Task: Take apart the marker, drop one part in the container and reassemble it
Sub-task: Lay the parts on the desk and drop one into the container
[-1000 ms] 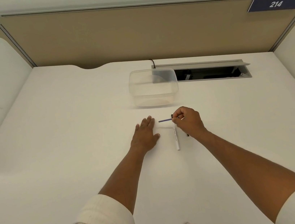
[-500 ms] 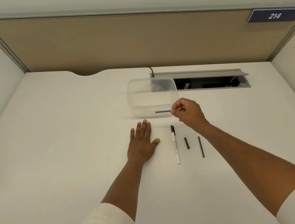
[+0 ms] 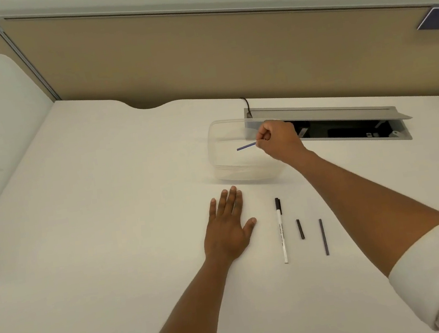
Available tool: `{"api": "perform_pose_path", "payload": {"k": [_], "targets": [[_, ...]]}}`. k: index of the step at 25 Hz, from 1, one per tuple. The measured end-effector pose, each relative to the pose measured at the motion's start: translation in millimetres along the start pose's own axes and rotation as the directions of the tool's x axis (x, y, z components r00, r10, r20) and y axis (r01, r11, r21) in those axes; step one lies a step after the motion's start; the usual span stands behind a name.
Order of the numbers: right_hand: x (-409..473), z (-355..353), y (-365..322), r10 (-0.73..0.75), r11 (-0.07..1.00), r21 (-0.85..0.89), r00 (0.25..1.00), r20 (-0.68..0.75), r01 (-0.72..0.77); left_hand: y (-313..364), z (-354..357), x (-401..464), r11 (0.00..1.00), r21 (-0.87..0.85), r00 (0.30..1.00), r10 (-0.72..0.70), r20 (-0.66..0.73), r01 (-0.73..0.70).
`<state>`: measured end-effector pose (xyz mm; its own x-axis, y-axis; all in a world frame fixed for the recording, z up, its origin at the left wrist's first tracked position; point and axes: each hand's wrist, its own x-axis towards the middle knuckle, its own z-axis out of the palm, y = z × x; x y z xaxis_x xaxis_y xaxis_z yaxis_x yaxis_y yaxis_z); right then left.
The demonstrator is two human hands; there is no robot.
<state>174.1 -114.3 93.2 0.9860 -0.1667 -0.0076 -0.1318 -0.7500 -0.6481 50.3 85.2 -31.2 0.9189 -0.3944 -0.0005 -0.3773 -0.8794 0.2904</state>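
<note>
Right hand (image 3: 277, 141) pinches thin rod (image 3: 246, 146) by its end above container (image 3: 224, 171); left hand (image 3: 228, 227) flat, holding nothing; rod judged light, stiff, likely slippery.

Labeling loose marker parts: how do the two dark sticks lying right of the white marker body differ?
The short dark piece is stubby and looks thicker; the long dark rod runs about twice its length and is slimmer. The short piece lies nearer the white marker body; the long rod lies farther right, reaching closer to the camera. Both lie flat on the desk, roughly parallel to the body, touched by neither hand.
</note>
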Motion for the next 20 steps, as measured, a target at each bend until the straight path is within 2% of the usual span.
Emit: {"api": "perform_pose_path", "payload": {"k": [9,14,20], "targets": [[43.7,32.9,5.1,0.053,0.988,-0.149,0.989,0.141,-0.031,0.3,1.7,1.7,1.000,-0.014,1.000,-0.011,-0.018,0.011],[46.8,41.6,10.7,0.028,0.955,-0.293,0.977,0.209,0.035,0.5,1.5,1.3,1.000,-0.018,1.000,-0.015,-0.021,0.014],[45.2,47.1,16.5,0.025,0.931,-0.359,0.968,0.248,0.068,0.8,0.9,1.3,1.000,-0.025,1.000,-0.016,-0.024,0.015]]}}
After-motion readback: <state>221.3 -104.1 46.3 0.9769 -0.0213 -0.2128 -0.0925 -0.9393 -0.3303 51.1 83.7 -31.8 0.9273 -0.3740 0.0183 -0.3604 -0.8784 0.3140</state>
